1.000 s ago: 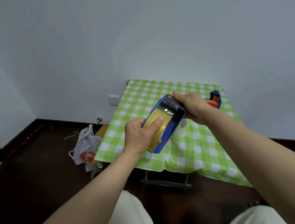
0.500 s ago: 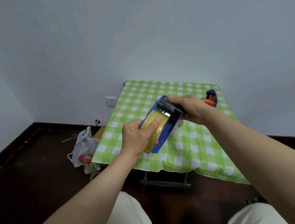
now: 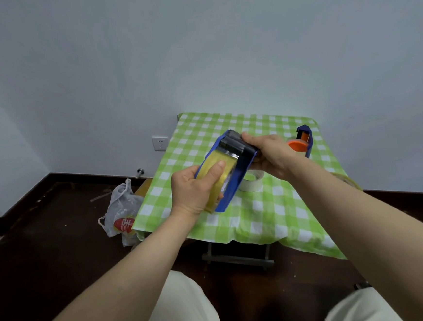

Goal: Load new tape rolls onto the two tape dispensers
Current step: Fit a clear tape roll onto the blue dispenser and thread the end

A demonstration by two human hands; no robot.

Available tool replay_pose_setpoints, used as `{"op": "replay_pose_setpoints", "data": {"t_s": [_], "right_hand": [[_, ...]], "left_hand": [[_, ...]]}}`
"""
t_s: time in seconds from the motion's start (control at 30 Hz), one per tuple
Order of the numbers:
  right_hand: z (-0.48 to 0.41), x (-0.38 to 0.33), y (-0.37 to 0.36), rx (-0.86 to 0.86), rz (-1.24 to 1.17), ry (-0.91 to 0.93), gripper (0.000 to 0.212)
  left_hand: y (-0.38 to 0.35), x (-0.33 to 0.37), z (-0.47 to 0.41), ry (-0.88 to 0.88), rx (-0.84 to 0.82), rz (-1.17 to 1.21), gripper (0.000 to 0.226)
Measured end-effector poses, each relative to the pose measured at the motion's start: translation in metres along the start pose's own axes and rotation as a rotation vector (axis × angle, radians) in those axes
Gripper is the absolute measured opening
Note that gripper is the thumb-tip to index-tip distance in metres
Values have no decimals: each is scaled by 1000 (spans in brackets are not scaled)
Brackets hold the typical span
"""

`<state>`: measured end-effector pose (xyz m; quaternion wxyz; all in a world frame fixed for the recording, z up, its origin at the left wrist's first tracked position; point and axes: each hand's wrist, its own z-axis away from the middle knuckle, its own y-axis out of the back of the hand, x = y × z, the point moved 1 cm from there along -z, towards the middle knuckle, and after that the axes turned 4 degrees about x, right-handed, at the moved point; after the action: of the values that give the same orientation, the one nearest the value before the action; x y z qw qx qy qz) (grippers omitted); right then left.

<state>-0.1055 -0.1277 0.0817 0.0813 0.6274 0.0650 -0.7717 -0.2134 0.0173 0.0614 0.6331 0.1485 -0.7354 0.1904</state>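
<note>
Plainly blue dispenser (image 3: 235, 186), yellowish roll (image 3: 220, 161).

Two tape dispensers (image 3: 235, 183) (image 3: 307, 137), three tape rolls (image 3: 228, 162) (image 3: 254, 182) (image 3: 351, 182), one plastic bag (image 3: 123, 207).

Glossy yellow tape roll (image 3: 215, 157), matt blue plastic dispenser (image 3: 236, 185); smooth green-checked cloth (image 3: 260, 214); thin, crinkly translucent plastic bag (image 3: 123, 205), centre left.

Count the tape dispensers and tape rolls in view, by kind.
Tape dispensers: 2 (held dispenser, far dispenser)
Tape rolls: 3 (yellow roll in the held dispenser, white roll on the cloth, and what looks like a part-hidden roll at the cloth's right edge)
Total: 5
</note>
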Motion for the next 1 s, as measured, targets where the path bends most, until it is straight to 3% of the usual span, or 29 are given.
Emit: {"op": "replay_pose_setpoints", "data": {"t_s": [0.6,0.83,0.93,1.0], "right_hand": [[-5,2,-5,54,7,21,24],[-5,10,-2,76,-125,-111,31],[7,11,-3,250,-15,77,21],[22,13,-8,208,54,190,10]], "left_hand": [[-2,-6,-3,10,29,-13,35],[-5,-4,-7,123,67,45,36],[-9,0,-13,225,98,70,39],[-12,0,-16,282,115,56,42]]}}
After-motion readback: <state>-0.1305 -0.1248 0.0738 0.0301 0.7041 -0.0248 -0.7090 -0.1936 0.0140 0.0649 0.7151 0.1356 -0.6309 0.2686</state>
